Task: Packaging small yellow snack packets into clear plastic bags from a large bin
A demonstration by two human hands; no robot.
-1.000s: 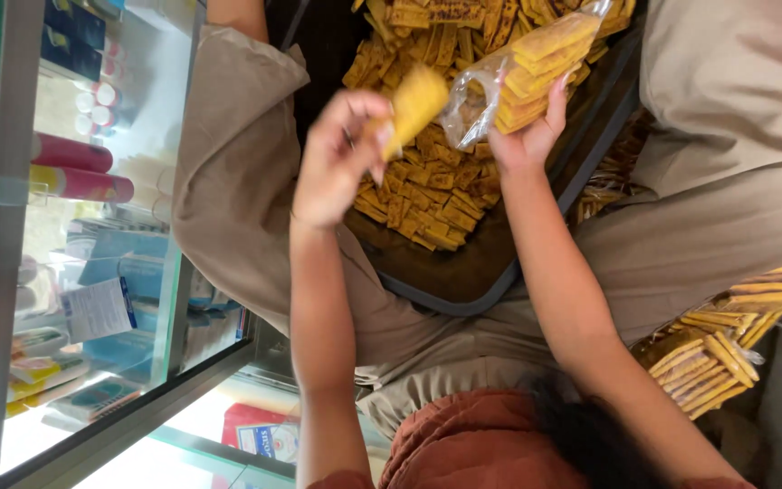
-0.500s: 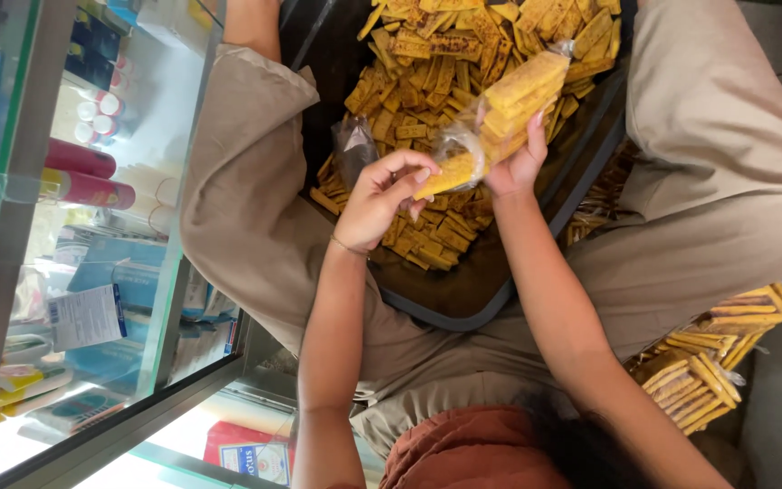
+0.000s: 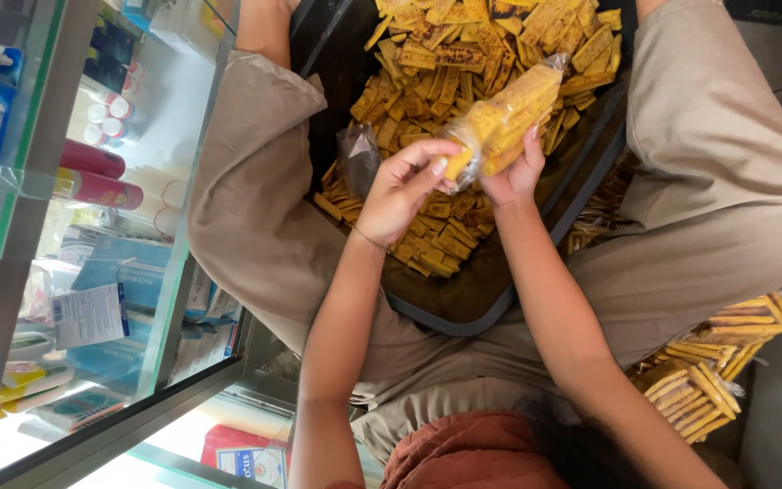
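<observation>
both hands (image 3: 400,186) on chip bag (image 3: 500,118)

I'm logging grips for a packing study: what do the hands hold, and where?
Both hold one clear bag of yellow chips: right hand under its lower end, left hand pinching the same end.
</observation>
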